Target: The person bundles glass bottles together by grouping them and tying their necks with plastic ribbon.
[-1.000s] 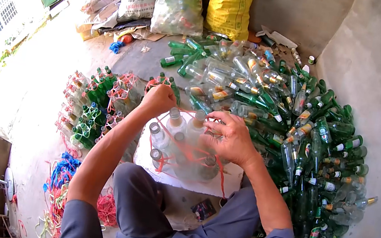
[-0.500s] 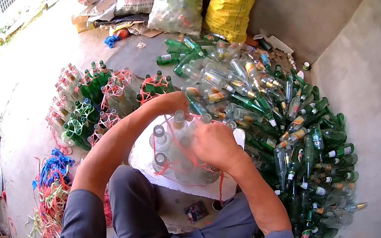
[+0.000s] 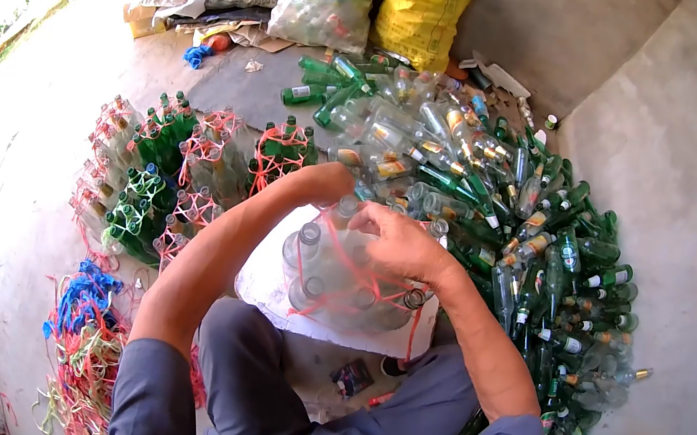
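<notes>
Clear glass bottles [image 3: 302,256] stand upright in a tight group before me, with pink plastic string [image 3: 341,251] strung around and between their necks. They rest on a white board [image 3: 258,272] over my knees. My right hand [image 3: 404,243] is over the far right of the group, its fingers bent and pinched on the string beside a bottle neck. Behind the far necks is my left hand [image 3: 338,181], wrist bent inward; its fingers are mostly hidden. A loose string end hangs at the group's right side.
Tied bundles of green bottles [image 3: 160,140] and clear ones stand at left. Loose bottles [image 3: 537,249] are heaped at right and beyond the board. A tangle of coloured string [image 3: 94,332] lies at lower left. A yellow sack [image 3: 424,14] leans on the back wall.
My right hand has shifted slightly right and turned, its fingers now nearer the far bottle neck. The view has tilted a little; the bottle group sits slightly further right.
</notes>
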`<state>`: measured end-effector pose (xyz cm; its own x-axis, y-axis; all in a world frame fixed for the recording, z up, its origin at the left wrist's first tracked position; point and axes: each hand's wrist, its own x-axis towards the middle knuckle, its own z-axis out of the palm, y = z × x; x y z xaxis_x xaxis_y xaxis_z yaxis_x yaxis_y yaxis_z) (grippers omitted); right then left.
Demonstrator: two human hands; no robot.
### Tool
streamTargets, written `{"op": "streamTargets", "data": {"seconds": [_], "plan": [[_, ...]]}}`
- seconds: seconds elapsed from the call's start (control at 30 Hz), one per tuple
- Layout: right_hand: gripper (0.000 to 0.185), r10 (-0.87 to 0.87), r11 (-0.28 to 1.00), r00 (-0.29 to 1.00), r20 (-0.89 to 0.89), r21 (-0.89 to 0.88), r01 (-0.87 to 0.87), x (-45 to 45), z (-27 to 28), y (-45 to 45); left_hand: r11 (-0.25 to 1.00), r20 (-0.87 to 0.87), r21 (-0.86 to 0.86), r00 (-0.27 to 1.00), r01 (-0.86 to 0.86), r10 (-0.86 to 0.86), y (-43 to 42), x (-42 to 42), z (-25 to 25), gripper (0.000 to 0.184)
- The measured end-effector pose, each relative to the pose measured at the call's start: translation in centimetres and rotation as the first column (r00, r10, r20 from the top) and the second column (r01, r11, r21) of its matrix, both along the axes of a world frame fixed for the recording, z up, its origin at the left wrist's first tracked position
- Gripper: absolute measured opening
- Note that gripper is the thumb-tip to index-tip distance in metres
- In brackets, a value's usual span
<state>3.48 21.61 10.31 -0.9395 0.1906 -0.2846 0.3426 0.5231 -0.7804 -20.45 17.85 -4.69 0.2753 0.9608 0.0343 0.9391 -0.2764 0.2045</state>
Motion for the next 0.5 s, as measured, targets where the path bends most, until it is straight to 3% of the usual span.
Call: {"op": "streamTargets", "data": {"seconds": [0.03, 0.1, 0.13, 0.17, 0.23, 0.33, 0.5], "plan": [[0.041, -0.029, 0.995, 0.999, -0.036, -0.097, 0.025, 0.1, -2.1, 1.0, 1.000, -0.034, 0.023, 0.999, 0.010, -0.009, -0.1, 0.3, 0.5, 0.008], [0.042, -0.036, 0.998, 0.997, -0.069, -0.044, 0.033, 0.2, -2.8, 1.1, 0.982, 0.264, -0.072, 0.946, -0.176, 0.189, -1.3, 0.9, 1.4, 0.008], [0.042, -0.037, 0.999, 0.995, -0.088, -0.020, 0.035, 0.2, -3.1, 1.1, 0.946, 0.414, -0.171, 0.852, -0.274, 0.321, -2.1, 1.4, 2.1, 0.007], [0.039, -0.071, 0.997, 0.989, -0.126, -0.028, 0.068, 0.2, -3.8, 1.1, 0.896, 0.545, -0.264, 0.711, -0.358, 0.445, -2.9, 2.0, 2.9, 0.008], [0.032, -0.141, 0.990, 0.969, -0.201, -0.049, 0.134, 0.2, -4.5, 0.9, 0.715, 0.689, -0.543, 0.253, -0.441, 0.680, -3.8, 3.4, 4.3, 0.014], [0.024, -0.165, 0.985, 0.976, -0.143, 0.026, 0.170, 0.1, -3.9, 0.7, 0.777, 0.802, -0.509, 0.125, -0.370, 0.585, -4.7, 3.1, 3.6, 0.011], [0.028, -0.334, 0.927, 0.921, -0.199, 0.108, 0.359, -0.4, -2.9, -0.9, 0.790, 0.831, -0.555, -0.207, -0.259, 0.516, -5.5, 3.2, 3.9, 0.006]]}}
